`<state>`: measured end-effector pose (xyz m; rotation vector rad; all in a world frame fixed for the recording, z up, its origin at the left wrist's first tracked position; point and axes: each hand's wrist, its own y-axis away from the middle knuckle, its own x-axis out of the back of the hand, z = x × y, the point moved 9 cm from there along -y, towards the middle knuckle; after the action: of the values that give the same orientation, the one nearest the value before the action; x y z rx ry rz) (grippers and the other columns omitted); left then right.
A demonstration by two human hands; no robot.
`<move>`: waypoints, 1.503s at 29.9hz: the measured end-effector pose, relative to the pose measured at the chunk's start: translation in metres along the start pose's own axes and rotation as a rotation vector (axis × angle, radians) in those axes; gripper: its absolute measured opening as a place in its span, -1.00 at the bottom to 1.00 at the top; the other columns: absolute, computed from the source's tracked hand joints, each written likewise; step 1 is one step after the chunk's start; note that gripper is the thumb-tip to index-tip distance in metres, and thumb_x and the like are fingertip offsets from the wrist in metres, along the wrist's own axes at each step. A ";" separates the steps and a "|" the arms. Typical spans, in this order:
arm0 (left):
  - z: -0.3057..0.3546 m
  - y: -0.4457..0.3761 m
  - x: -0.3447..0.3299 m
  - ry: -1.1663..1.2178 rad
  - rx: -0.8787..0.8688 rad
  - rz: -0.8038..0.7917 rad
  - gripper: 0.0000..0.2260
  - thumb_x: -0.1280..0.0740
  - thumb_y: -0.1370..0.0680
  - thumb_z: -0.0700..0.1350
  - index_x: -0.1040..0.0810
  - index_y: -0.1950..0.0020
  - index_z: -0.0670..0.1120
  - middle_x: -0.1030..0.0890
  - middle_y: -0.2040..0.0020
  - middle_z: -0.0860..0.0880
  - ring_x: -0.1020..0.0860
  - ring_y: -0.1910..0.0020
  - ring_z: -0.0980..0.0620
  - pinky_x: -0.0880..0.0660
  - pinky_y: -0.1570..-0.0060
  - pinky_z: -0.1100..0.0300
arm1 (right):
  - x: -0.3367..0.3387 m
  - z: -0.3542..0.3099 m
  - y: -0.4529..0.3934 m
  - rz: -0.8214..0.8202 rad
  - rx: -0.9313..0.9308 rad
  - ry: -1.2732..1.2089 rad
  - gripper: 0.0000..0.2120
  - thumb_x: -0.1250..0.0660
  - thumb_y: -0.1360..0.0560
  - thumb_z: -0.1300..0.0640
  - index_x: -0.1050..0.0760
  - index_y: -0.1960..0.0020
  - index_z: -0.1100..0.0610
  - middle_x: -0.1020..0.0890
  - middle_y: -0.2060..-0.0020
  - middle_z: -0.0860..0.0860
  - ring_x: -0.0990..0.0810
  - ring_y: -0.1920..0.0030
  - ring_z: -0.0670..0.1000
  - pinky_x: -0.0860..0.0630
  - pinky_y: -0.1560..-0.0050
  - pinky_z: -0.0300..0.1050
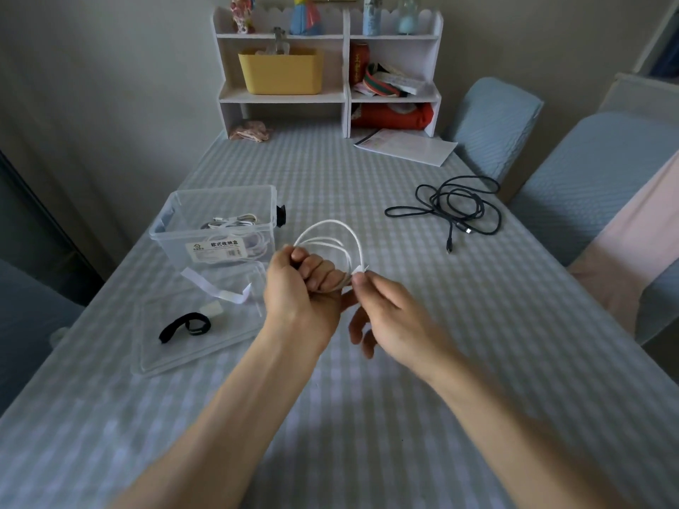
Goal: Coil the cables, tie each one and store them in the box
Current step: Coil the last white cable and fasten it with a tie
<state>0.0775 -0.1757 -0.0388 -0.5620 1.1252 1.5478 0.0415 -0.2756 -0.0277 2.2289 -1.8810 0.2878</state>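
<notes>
Above the table [367, 361], white cable [330, 233] coiled in the left hand [305, 284], fist clamped round it, right hand [382, 303] pinching its loose end: untied, loops likely spring apart if either grip slackens.

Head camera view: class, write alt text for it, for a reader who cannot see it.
A person's left hand grips a coiled white cable above a checked tablecloth while the right hand pinches its plug end. To the left stands a clear storage box holding white cables, its lid carrying a black strap; a loose black cable lies to the right.
</notes>
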 end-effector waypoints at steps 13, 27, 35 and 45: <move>-0.016 0.013 -0.014 -0.342 0.007 -0.112 -0.71 -0.18 -0.63 -0.05 -0.43 0.25 -0.13 -0.38 0.44 -0.03 -0.42 0.45 0.02 -0.60 0.05 0.05 | 0.037 0.007 0.000 0.249 -0.049 -0.079 -0.65 -0.08 -0.69 0.06 -0.52 0.12 0.18 -0.57 0.40 0.09 -0.53 0.42 -0.04 -0.44 0.43 -0.28; 0.004 0.001 -0.001 -0.604 0.004 -0.051 -0.92 -0.27 -0.56 -0.22 -0.56 0.09 -0.14 -0.26 0.52 0.04 -0.12 0.59 0.14 -0.08 0.64 0.30 | 0.037 0.003 -0.002 0.125 -0.026 -0.016 -0.66 -0.17 -0.66 -0.06 -0.64 0.08 0.07 -0.57 0.45 -0.07 -0.38 0.51 -0.07 -0.30 0.47 -0.22; 0.012 -0.001 0.006 -0.582 0.011 -0.030 -0.95 -0.32 -0.54 -0.22 -0.58 0.06 -0.16 -0.31 0.52 0.05 -0.12 0.60 0.16 -0.09 0.64 0.32 | 0.070 0.008 -0.004 0.277 0.021 -0.087 -0.78 -0.37 -0.57 0.02 -0.67 0.20 0.06 -0.24 0.57 -0.07 -0.17 0.55 -0.07 -0.15 0.50 -0.22; 0.009 0.002 -0.002 -0.556 -0.061 -0.087 -0.95 -0.34 -0.55 -0.21 -0.59 0.03 -0.15 -0.32 0.49 0.05 -0.12 0.58 0.15 -0.09 0.60 0.31 | 0.046 0.013 0.000 0.146 -0.128 -0.013 -0.67 -0.14 -0.67 0.04 -0.58 0.08 0.18 -0.70 0.32 0.05 -0.47 0.54 0.00 -0.40 0.49 -0.21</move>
<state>0.0782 -0.1684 -0.0320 -0.1917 0.6227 1.5350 0.0494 -0.3228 -0.0269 2.0202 -2.0121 0.1708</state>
